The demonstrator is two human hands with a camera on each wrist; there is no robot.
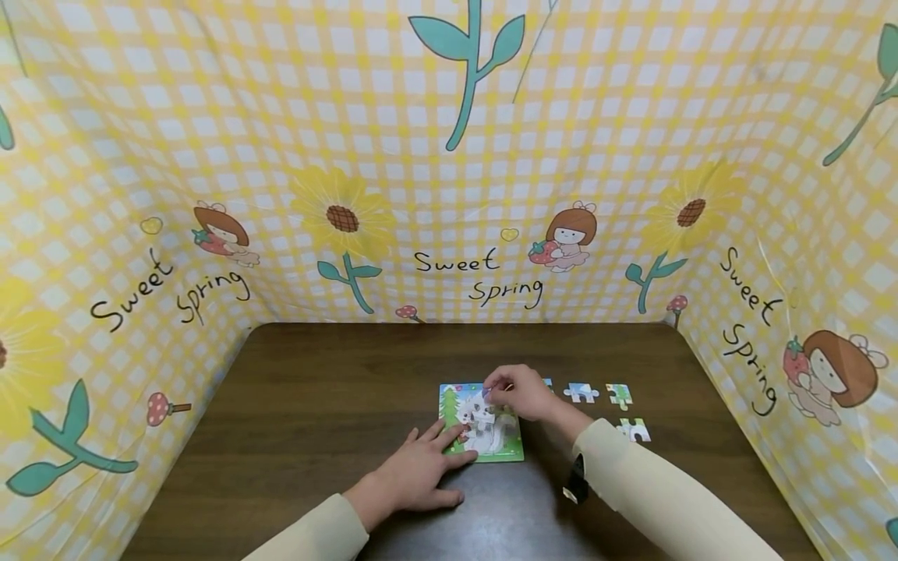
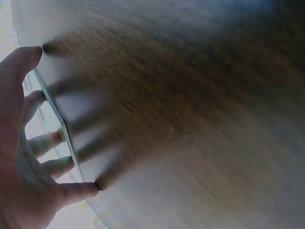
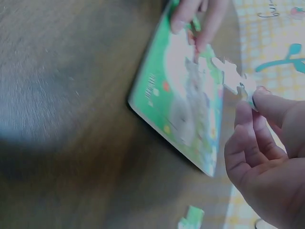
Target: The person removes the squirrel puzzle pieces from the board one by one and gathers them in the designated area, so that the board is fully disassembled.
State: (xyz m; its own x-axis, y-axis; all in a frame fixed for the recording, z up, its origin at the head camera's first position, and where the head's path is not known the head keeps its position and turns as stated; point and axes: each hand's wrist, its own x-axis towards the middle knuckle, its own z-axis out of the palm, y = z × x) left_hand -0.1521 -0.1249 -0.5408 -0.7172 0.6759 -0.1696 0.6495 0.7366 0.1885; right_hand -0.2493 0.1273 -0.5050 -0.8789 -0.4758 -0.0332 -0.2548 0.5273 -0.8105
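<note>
A flat puzzle board (image 1: 500,456) with a white animal picture and green border lies on the table. My left hand (image 1: 414,471) rests at its lower left with fingers spread and straight, fingertips on the board; the left wrist view shows that hand (image 2: 28,181) at the board's edge. Above the board's upper right, my right hand (image 1: 525,392) pinches a jigsaw piece. In the right wrist view this piece (image 3: 232,78) sticks out from between thumb and fingertips of the hand (image 3: 267,148), held off the board. Part of the picture is hidden beneath both hands.
Right of the board lie several loose jigsaw pieces: a blue-white one (image 1: 581,393), a green one (image 1: 620,396), and a white-green one (image 1: 636,429) partly behind the right sleeve. A checked cloth (image 1: 449,187) encloses the back and sides of the brown table (image 1: 316,389).
</note>
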